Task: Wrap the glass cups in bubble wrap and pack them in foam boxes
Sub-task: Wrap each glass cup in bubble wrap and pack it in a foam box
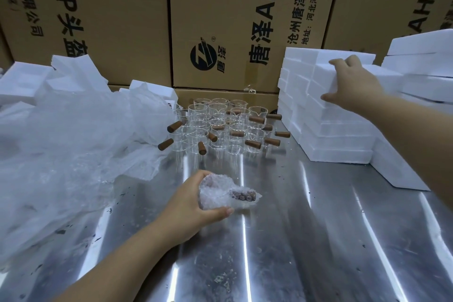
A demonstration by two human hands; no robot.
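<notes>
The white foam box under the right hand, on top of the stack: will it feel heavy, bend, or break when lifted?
Likely light for its size: the right hand alone spans the foam box, fingers on top, thumb below. Probably stiff, since every block in the stack keeps straight edges. Its corners may dent under a hard squeeze.

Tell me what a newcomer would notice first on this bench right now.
The cluster of glass cups with brown handles stands mid-table, between a heap of bubble wrap on the left and stacked foam boxes on the right. Nearer, the left hand has a wrapped cup in its grip at the centre of the steel table, while the right hand grips the top foam box.
</notes>
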